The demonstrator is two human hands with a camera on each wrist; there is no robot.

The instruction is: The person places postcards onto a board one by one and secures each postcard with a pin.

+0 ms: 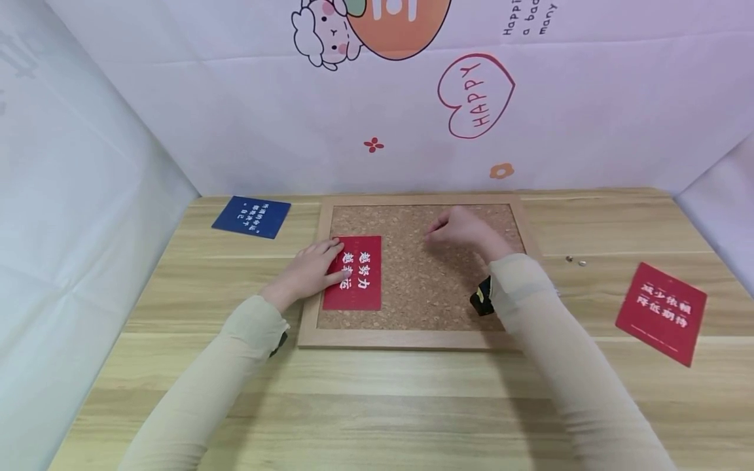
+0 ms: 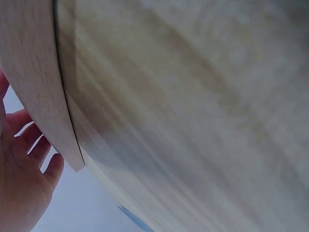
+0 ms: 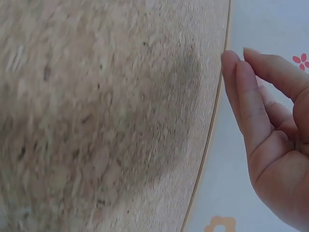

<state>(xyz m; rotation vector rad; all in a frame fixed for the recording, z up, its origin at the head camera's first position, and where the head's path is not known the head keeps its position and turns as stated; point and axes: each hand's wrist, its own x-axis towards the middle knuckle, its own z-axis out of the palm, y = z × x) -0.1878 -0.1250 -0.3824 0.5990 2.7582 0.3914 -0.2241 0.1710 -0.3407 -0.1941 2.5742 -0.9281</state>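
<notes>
My left hand [image 1: 315, 267] rests on the left edge of a red card [image 1: 370, 288] with white characters, its fingers spread. The card lies on the left part of a wood-framed cork board [image 1: 412, 288]. In the left wrist view the left hand [image 2: 24, 179] shows beside the board's frame [image 2: 38, 72]; the card is hidden there. Above the cork, right of the card, my right hand [image 1: 465, 232] has its thumb and fingertips drawn together. The right wrist view shows this right hand [image 3: 275, 121] too, but anything between the fingertips is too small or hidden to tell.
A blue card [image 1: 252, 217] lies left of the board. To the right are two small metal pieces [image 1: 569, 259] and another red card [image 1: 661, 314]. A printed white cloth [image 1: 265, 131] stands behind the wooden table [image 1: 353, 405].
</notes>
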